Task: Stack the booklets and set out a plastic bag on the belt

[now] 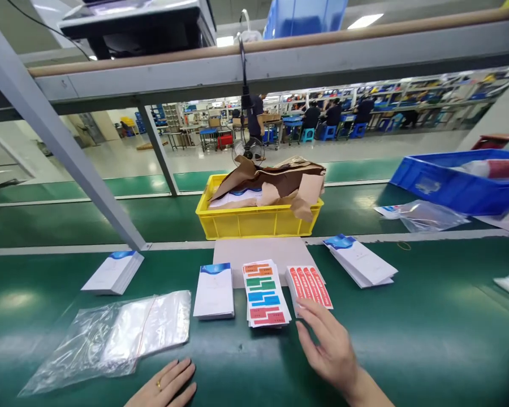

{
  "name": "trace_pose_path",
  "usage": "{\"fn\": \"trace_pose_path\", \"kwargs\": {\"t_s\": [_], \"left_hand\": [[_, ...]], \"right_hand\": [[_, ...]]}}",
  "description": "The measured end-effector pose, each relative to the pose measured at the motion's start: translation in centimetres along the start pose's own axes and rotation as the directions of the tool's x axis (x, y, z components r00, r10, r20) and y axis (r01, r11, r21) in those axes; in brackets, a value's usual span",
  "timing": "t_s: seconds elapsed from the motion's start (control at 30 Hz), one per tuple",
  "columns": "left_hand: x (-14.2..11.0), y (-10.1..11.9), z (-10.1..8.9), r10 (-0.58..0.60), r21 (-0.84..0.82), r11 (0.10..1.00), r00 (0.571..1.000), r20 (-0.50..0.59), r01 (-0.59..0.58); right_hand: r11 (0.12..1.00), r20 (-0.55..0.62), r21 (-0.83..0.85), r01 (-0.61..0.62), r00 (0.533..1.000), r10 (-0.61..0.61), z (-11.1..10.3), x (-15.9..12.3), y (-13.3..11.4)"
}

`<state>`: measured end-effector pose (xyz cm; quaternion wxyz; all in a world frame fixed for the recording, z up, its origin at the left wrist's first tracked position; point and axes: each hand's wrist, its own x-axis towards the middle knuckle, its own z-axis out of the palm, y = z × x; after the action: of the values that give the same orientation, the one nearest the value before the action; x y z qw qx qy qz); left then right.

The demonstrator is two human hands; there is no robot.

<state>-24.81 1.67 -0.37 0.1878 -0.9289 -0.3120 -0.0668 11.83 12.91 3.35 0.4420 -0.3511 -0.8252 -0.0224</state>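
My left hand (168, 385) lies flat on the green table with its fingers stretched out, just below a clear plastic bag pack (152, 328). My right hand (330, 347) has thumb and fingers apart; its fingertips are at the lower edge of a stack of red-striped label sheets (309, 285), and I cannot tell whether they touch it. Left of that stack is a pile of label sheets in orange, green, blue and red (265, 294). Further left stands a stack of white booklets with a blue top (214, 294).
More white booklets lie at the left (112, 274) and right (362, 263). A yellow bin (258, 220) with brown paper stands behind a grey board (254, 251). A blue bin (453, 183) and plastic bag (432, 216) are at right. A shelf beam (280, 59) crosses above.
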Motion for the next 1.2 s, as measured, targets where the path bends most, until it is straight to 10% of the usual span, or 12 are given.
{"fn": "trace_pose_path", "kwargs": {"t_s": [0.23,0.5,0.57,0.67,0.73,1.0,1.2], "left_hand": [[7.0,4.5,-2.6,-0.394,-0.366,0.86,0.919,-0.03,0.356],[16.2,9.4,-3.0,-0.352,-0.755,0.606,0.936,0.031,0.252],[16.5,9.2,-2.7,-0.56,-0.794,0.516,0.828,-0.027,0.323],[17.4,7.4,-1.8,-0.877,-0.906,0.234,0.479,-0.039,0.354],[18.5,5.9,-0.8,-0.938,-0.963,0.024,0.34,0.071,0.267],[20.3,4.3,2.6,-0.867,-0.972,-0.108,0.458,0.194,0.207],[19.2,3.8,2.8,-0.836,-0.985,-0.15,0.522,0.17,0.08]], "right_hand": [[0.987,0.437,-0.007,0.162,0.888,-0.143,0.8,-4.5,1.5],[0.979,0.451,0.09,0.182,0.869,-0.203,2.6,-4.9,3.1],[0.985,0.423,0.107,0.138,0.89,-0.171,2.5,-5.1,3.2],[0.984,0.341,0.122,0.132,0.925,-0.167,1.9,-5.3,3.3],[0.978,0.332,0.147,0.148,0.924,-0.19,1.5,-5.3,3.1],[0.924,0.469,0.281,-0.26,0.877,0.104,3.7,-4.7,-0.6],[0.853,0.348,0.263,-0.452,0.869,0.353,6.6,-3.7,-1.5]]}}
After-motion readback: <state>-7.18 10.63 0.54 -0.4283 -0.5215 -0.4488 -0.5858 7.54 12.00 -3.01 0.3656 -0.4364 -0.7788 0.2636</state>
